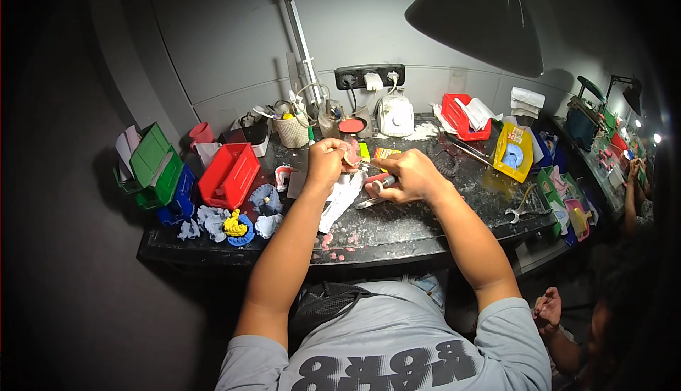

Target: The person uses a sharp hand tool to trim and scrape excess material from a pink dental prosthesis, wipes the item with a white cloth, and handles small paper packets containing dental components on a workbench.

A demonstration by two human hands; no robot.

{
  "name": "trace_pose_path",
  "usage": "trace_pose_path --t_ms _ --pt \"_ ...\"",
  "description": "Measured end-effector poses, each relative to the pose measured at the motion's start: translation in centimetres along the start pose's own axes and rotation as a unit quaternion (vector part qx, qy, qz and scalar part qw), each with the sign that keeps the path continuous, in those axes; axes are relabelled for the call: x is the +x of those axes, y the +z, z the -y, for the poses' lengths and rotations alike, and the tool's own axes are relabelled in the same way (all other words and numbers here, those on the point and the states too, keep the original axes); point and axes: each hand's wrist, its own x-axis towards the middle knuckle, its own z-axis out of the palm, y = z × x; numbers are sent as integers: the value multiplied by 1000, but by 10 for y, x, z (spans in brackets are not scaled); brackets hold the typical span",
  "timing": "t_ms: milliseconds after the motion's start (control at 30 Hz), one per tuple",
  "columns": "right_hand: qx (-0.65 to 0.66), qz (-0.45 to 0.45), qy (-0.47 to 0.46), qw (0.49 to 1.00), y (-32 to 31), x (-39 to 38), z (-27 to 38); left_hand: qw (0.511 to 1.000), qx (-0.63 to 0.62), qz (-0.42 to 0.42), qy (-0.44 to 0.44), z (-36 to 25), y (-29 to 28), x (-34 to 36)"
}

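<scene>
Above the middle of the black bench, my left hand is closed around a small pink denture-like piece. My right hand grips a slim hand tool, its thin metal tip reaching to the pink piece. A rounded grey and pink-red object shows beneath the right fingers; whether it belongs to the tool I cannot tell. Under both hands lies a crumpled white cloth or paper. A pink and white dental model rests left of my left hand.
Red, green and yellow bins flank the work area. Plaster casts lie at left, a white machine at the back. A lamp shade hangs overhead. Another person's hand shows at lower right.
</scene>
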Motion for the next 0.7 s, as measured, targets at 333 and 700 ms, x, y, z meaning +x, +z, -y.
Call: trace_pose_path --t_ms 333,700 --pt "-47 63 163 983 -1 5 -6 992 20 88 86 8 15 -5" --pt "-84 112 171 975 4 5 -7 992 33 90 78 14 20 -7"
